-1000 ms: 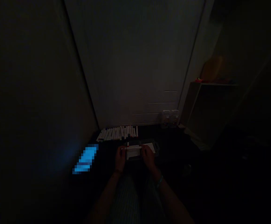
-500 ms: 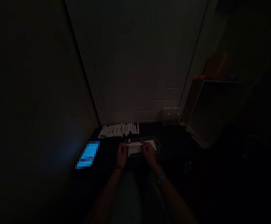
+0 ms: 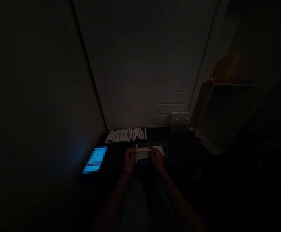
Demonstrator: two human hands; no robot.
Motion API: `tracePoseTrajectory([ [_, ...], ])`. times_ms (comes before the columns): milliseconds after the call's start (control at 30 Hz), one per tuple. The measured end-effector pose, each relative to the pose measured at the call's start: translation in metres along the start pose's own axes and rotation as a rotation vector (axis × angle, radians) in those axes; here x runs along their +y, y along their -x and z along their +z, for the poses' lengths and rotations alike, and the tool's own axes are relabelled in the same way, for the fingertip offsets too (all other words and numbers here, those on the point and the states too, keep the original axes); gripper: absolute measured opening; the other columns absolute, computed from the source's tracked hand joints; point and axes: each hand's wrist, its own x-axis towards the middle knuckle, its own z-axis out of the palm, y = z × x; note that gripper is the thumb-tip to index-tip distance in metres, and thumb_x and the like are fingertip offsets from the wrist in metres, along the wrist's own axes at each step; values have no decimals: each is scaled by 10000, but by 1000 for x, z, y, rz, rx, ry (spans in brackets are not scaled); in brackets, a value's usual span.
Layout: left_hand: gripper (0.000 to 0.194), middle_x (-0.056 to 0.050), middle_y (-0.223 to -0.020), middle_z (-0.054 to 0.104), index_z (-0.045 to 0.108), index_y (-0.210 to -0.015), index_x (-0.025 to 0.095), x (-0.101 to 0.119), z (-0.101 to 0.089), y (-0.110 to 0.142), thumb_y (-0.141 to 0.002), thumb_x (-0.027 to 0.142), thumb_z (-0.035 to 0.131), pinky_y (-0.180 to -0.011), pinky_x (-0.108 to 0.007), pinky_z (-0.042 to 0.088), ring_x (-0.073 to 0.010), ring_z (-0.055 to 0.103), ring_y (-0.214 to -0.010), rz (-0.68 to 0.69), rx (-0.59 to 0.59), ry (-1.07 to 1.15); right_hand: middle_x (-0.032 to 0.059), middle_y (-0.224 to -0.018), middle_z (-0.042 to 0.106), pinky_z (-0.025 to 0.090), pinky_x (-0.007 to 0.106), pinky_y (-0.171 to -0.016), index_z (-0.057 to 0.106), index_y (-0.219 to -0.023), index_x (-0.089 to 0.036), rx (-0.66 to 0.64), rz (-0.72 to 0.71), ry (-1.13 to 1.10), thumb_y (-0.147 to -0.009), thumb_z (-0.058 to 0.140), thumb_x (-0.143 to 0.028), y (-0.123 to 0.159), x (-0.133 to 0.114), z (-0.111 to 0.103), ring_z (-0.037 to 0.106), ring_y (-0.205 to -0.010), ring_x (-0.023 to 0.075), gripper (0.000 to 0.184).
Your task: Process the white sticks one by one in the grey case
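A white marker [image 3: 142,150] lies level between my two hands. My left hand [image 3: 129,160] is closed on its left end, and my right hand [image 3: 157,159] is closed on its right end. Below it sits an open clear plastic case [image 3: 165,150] with white paper or card [image 3: 158,150] in its right part. Another white marker [image 3: 136,156] with a red end stands lengthwise at the case's left side, close to my left fingers. Beyond the case, a row of white markers [image 3: 123,135] with coloured ends lies side by side. Dim light hides the fingertips' detail.
A glowing, blurred screen [image 3: 95,159] lies on the dark table at the left. Two clear containers [image 3: 175,121] with labels stand at the back right against the wall. To the right rises a shelf unit [image 3: 209,103] with an orange object [image 3: 226,67] on top.
The whole view has shifted slightly, so things appear a little further right. Both hands keep hold of the marker over the case, with no clear change in grip.
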Motion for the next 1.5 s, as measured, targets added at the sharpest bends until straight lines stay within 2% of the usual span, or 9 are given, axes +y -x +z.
tracePoseTrajectory([
  [867, 300, -20, -843, 594, 533, -893, 197, 4, 0, 1, -802, 443, 388, -702, -275, 439, -162, 553, -780, -25, -12, 34, 46, -982, 613, 408, 264, -816, 586, -1024, -204, 10, 13, -17, -866, 354, -273, 0, -3, 0, 552, -916, 149, 289],
  [1067, 293, -18, -855, 593, 530, -893, 197, 2, 0, 0, -809, 434, 379, -742, -281, 428, -162, 548, -811, -15, 1, 15, 34, -1001, 612, 425, 253, -743, 511, -1137, -220, 31, 79, -40, -876, 329, -284, 0, -5, -2, 572, -876, 153, 325],
  [1267, 302, -18, -850, 593, 527, -882, 197, 6, 0, 1, -804, 447, 377, -724, -271, 433, -161, 549, -800, -30, 0, 27, 33, -976, 617, 419, 251, -755, 563, -1034, -211, 36, 65, -62, -865, 336, -280, -1, -8, -3, 567, -877, 154, 292],
  [1500, 304, -20, -851, 595, 534, -887, 199, 6, 1, 1, -800, 449, 385, -733, -275, 431, -162, 548, -807, -20, -1, 25, 36, -960, 615, 427, 251, -733, 561, -1039, -206, 19, 71, -60, -849, 371, -316, 0, -7, -3, 566, -816, 148, 291],
])
